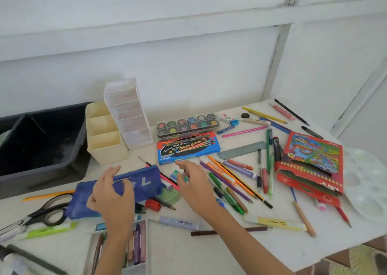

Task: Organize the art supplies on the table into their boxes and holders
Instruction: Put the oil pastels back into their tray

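Observation:
My left hand [113, 199] hovers over a blue pencil pouch [136, 182] with fingers spread, holding nothing. Just to its right, my right hand [194, 182] hangs open above a small eraser [174, 174] and loose pens [228, 182]. A cream three-cell holder [104, 136] and a clear tiered organizer [127, 113] stand behind. A blue watercolour box [188, 149] lies in front of a paint-pot set [186, 124]. An open red pencil box [310, 166] sits at the right. A tray of pastels [138, 241] is near the front edge.
A dark grey bin [39, 140] stands at the left. Black scissors [35, 216] and a green highlighter [50, 230] lie at the front left. A white palette [368, 186] rests at the right edge. A grey ruler [240, 151] and scattered pencils cover the middle.

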A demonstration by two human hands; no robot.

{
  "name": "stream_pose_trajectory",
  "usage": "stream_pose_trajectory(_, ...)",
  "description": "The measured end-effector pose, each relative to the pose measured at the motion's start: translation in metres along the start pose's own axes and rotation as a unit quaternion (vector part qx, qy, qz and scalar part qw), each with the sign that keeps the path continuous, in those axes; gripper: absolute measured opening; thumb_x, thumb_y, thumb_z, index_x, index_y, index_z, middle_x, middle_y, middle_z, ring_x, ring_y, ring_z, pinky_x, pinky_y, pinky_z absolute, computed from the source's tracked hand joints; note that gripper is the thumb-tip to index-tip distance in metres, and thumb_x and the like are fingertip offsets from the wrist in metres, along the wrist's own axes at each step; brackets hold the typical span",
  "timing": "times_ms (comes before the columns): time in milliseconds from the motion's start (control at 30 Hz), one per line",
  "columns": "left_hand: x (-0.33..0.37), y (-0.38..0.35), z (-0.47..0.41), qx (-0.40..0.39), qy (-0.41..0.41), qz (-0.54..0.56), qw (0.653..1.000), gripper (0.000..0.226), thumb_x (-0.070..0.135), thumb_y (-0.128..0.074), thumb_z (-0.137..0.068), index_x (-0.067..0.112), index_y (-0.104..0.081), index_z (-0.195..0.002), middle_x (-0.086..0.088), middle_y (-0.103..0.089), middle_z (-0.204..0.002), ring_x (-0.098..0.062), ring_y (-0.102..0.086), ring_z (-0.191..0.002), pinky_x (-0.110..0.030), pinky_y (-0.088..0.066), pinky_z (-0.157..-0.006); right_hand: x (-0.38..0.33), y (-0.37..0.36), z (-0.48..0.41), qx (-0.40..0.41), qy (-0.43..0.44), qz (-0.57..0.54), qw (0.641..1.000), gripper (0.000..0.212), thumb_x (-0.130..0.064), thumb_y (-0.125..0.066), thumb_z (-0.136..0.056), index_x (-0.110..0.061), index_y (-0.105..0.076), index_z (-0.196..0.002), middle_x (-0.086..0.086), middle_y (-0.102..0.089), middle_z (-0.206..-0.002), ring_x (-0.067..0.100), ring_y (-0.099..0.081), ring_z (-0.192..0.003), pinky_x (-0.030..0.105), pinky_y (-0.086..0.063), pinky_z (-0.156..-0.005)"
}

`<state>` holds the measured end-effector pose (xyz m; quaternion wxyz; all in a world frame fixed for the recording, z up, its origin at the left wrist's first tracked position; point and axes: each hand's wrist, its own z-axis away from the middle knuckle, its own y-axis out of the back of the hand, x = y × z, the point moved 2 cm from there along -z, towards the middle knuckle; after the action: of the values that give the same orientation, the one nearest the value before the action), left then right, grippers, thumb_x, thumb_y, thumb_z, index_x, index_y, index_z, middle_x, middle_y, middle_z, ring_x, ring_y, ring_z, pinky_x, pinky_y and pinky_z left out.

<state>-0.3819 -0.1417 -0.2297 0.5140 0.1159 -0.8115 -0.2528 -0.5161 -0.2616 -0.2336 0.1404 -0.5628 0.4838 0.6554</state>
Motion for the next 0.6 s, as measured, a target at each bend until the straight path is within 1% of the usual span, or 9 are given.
stream_pose_trajectory(67,0.019,-0.018,0.014,-0.029,-0.021,0.032,0.999,0.031,0.008,-0.057,-0.087,0.017,-0.060,-0.117,0.001,-0.058,-0.121,-0.006,-0.050,-0.104,-0.029,-0.017,-0.094,0.008,0.016,-0.001,0.035,-0.019,0.002,0.999,0.029,-0.015,-0.049,-0.095,-0.019,-0.056,-0.123,-0.004,-0.059,-0.117,0.008,-0.053,-0.104,0.028,-0.047,-0.093)
stream_pose_trajectory(167,0.045,-0.042,0.035,-0.086,-0.047,0.063,0.993,0.030,0.003,-0.058,-0.086,0.022,-0.060,-0.110,0.009,-0.057,-0.113,-0.014,-0.048,-0.111,-0.027,-0.017,-0.094,0.019,0.042,0.002,0.073,-0.031,-0.015,0.997,0.026,-0.007,-0.051,-0.092,-0.016,-0.062,-0.114,-0.003,-0.065,-0.108,0.006,-0.058,-0.093,0.021,-0.049,-0.085)
stream_pose_trajectory(233,0.059,-0.056,0.049,-0.128,-0.085,0.077,0.985,0.029,0.004,-0.059,-0.085,0.025,-0.061,-0.105,0.010,-0.060,-0.111,-0.014,-0.049,-0.110,-0.034,-0.021,-0.099,0.027,0.063,0.006,0.098,-0.045,-0.020,0.994,0.026,-0.004,-0.051,-0.091,-0.015,-0.064,-0.111,-0.003,-0.066,-0.104,0.003,-0.057,-0.086,0.011,-0.046,-0.078)
stream_pose_trajectory(267,0.066,-0.062,0.056,-0.152,-0.107,0.089,0.979,0.026,0.009,-0.058,-0.084,0.028,-0.062,-0.102,0.010,-0.061,-0.109,-0.013,-0.051,-0.109,-0.034,-0.024,-0.097,0.031,0.074,0.008,0.114,-0.052,-0.016,0.992,0.026,-0.003,-0.051,-0.091,-0.015,-0.065,-0.110,-0.004,-0.066,-0.102,0.001,-0.056,-0.083,0.007,-0.044,-0.074)
stream_pose_trajectory(333,0.077,-0.074,0.070,-0.202,-0.157,0.101,0.961,0.022,0.017,-0.056,-0.083,0.034,-0.062,-0.097,0.016,-0.063,-0.102,-0.008,-0.054,-0.104,-0.030,-0.027,-0.091,0.041,0.096,0.013,0.145,-0.064,-0.003,0.987,0.026,-0.003,-0.052,-0.091,-0.016,-0.068,-0.106,-0.008,-0.066,-0.097,-0.002,-0.056,-0.081,0.002,-0.041,-0.070)
stream_pose_trajectory(400,0.085,-0.085,0.085,-0.262,-0.211,0.091,0.937,0.017,0.020,-0.061,-0.087,0.034,-0.065,-0.097,0.019,-0.063,-0.100,-0.004,-0.052,-0.102,-0.024,-0.026,-0.088,0.052,0.117,0.019,0.167,-0.076,0.004,0.983,0.025,-0.002,-0.052,-0.091,-0.016,-0.069,-0.104,-0.009,-0.067,-0.093,-0.002,-0.057,-0.077,0.002,-0.041,-0.066)
stream_pose_trajectory(467,0.091,-0.095,0.098,-0.316,-0.259,0.093,0.908,0.012,0.028,-0.061,-0.088,0.030,-0.068,-0.097,0.019,-0.064,-0.099,-0.004,-0.055,-0.101,-0.031,-0.035,-0.091,0.063,0.136,0.025,0.182,-0.091,0.011,0.979,0.025,-0.001,-0.052,-0.091,-0.014,-0.069,-0.104,-0.005,-0.069,-0.092,0.001,-0.055,-0.068,0.008,-0.043,-0.059)
stream_pose_trajectory(533,0.098,-0.100,0.109,-0.356,-0.295,0.076,0.883,0.018,0.037,-0.058,-0.088,0.027,-0.069,-0.099,0.017,-0.065,-0.100,-0.005,-0.054,-0.101,-0.036,-0.041,-0.091,0.073,0.151,0.031,0.193,-0.106,0.001,0.975,0.026,-0.001,-0.050,-0.091,-0.015,-0.069,-0.103,-0.001,-0.070,-0.091,0.003,-0.053,-0.060,0.013,-0.042,-0.054)
stream_pose_trajectory(600,0.103,-0.103,0.119,-0.374,-0.326,0.026,0.868,0.026,0.042,-0.060,-0.087,0.025,-0.067,-0.106,0.014,-0.062,-0.108,-0.005,-0.049,-0.106,-0.027,-0.035,-0.096,0.079,0.164,0.037,0.206,-0.108,-0.012,0.972,0.028,0.001,-0.049,-0.091,-0.014,-0.069,-0.102,0.001,-0.070,-0.087,-0.001,-0.054,-0.056,0.010,-0.040,-0.051)
